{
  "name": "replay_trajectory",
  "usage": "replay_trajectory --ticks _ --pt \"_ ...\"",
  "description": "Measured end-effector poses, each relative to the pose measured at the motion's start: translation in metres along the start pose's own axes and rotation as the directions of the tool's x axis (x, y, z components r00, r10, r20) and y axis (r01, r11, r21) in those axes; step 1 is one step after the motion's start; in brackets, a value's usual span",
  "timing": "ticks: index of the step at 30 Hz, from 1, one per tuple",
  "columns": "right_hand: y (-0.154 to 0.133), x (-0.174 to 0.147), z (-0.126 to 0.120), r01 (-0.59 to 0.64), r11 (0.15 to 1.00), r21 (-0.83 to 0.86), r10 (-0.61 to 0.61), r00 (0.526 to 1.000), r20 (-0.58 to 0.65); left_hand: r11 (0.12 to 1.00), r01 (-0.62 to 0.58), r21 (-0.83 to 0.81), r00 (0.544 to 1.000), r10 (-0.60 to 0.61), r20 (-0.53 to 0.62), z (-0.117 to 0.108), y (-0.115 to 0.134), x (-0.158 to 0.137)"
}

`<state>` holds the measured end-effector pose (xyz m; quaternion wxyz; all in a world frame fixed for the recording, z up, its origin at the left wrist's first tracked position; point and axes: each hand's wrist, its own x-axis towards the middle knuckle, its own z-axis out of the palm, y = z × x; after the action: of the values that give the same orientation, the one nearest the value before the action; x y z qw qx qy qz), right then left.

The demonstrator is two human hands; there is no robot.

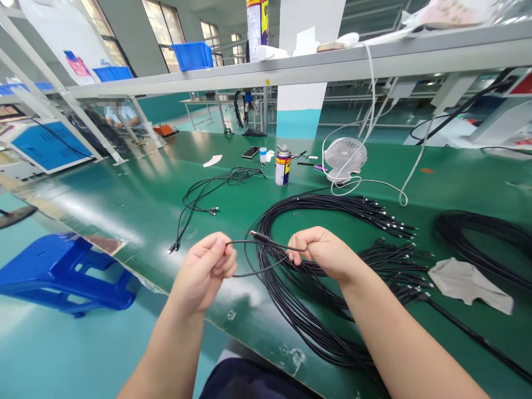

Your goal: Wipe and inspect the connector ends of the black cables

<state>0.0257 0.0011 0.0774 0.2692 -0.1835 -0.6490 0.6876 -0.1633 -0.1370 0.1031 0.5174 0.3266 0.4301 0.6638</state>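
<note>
Between my two hands runs a thin black cable [257, 242], stretched a little above the green table. My left hand [210, 266] is closed around it, thumb pressed on the fingers. My right hand [318, 252] pinches the cable farther right, and a connector end points left from the strands there. Just beyond and below lies a large coiled bundle of black cables [278, 293], its many metal-tipped ends fanned out to the right. A smaller group of loose black cables [203, 191] rests on the table beyond my left hand.
A spray can [283, 166], a phone [251, 152] and a small white fan [344, 158] stand or lie toward the back. At right are a grey cloth [469, 282] and another cable coil [482, 238]. A blue stool [62, 271] stands left; a shelf [233, 76] crosses above.
</note>
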Motion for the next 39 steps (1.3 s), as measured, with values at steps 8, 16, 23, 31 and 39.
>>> replay_trajectory --ticks 8,16,23,31,39 --pt "0.009 0.009 -0.012 -0.001 0.997 -0.08 -0.009 0.993 -0.122 0.93 -0.232 0.284 0.973 0.223 0.065 0.008 0.004 0.0" --pt "0.017 0.006 -0.008 0.052 0.93 -0.365 -0.137 0.967 -0.213 0.716 -0.313 0.624 0.932 0.358 0.057 0.013 0.002 -0.01" --pt "0.021 0.008 0.001 0.156 0.951 -0.268 -0.182 0.98 -0.076 0.956 0.003 0.294 1.0 -0.002 -0.003 0.023 -0.003 -0.001" --pt "0.004 -0.011 0.024 0.463 0.847 -0.262 -0.459 0.885 0.079 0.986 0.158 -0.054 0.987 -0.16 -0.026 0.05 -0.014 0.002" --pt "-0.013 -0.021 0.033 0.615 0.428 -0.662 -0.777 0.624 0.078 0.955 0.213 -0.206 0.977 -0.202 0.069 0.061 -0.031 0.003"
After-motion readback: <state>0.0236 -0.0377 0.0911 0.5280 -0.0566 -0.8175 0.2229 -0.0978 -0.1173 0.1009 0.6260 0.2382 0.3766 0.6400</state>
